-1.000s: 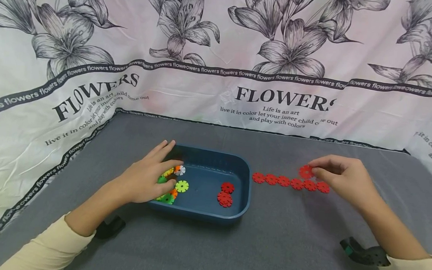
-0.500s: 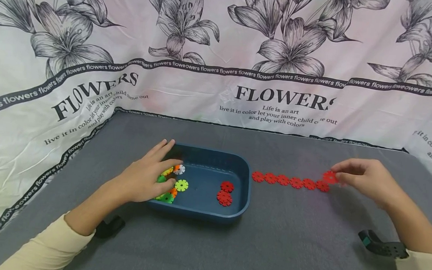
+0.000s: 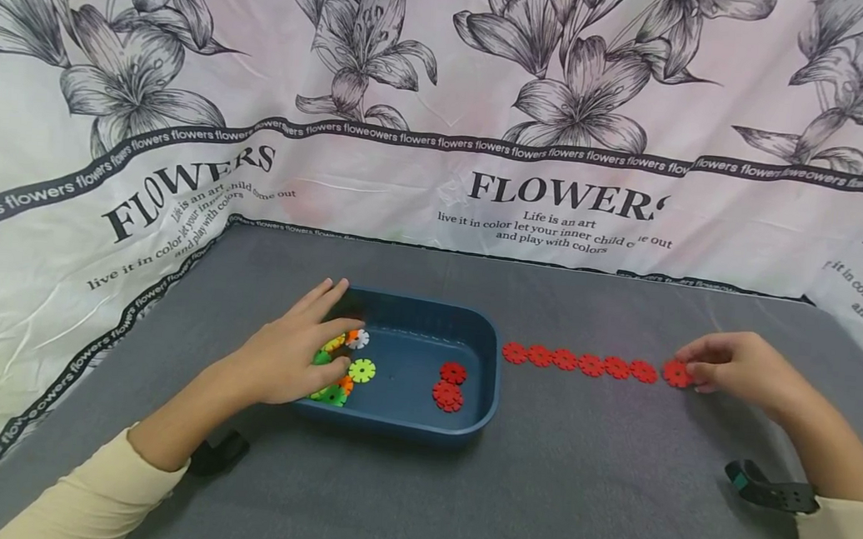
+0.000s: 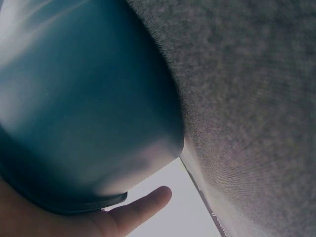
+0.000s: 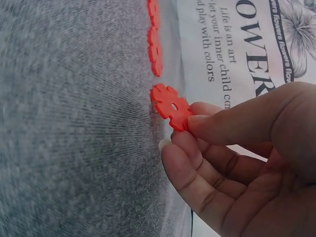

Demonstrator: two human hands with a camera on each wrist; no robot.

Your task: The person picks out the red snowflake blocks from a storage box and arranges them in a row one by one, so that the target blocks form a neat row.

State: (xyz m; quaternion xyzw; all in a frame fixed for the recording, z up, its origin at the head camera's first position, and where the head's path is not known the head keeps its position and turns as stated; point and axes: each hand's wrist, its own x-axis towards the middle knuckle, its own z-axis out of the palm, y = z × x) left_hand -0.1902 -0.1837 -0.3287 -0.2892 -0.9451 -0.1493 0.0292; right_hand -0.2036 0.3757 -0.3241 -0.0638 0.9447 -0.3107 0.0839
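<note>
At the right end of a row of red snowflake discs [image 3: 591,365], my right hand [image 3: 742,370] pinches another red snowflake disc [image 3: 677,373] between thumb and fingertips. A small gap separates this disc from the row. In the right wrist view the held disc [image 5: 170,106] tilts beside the row's last disc [image 5: 155,52]. My left hand [image 3: 286,355] rests with spread fingers over the left end of a dark blue tub [image 3: 420,431]. Its fingers partly hide green, yellow, orange and white discs there. In the left wrist view one straight finger [image 4: 143,207] lies past the tub's rim.
Inside the tub, several red discs [image 3: 448,396] lie near the right wall and a yellow-green disc [image 3: 362,371] lies nearer the left hand. Grey cloth [image 3: 536,494] covers the table. A floral-print sheet [image 3: 377,182] hangs behind.
My right hand has carried the red disc rightward past the row's end and lowered it level with the row. The left hand and the tub keep their place.
</note>
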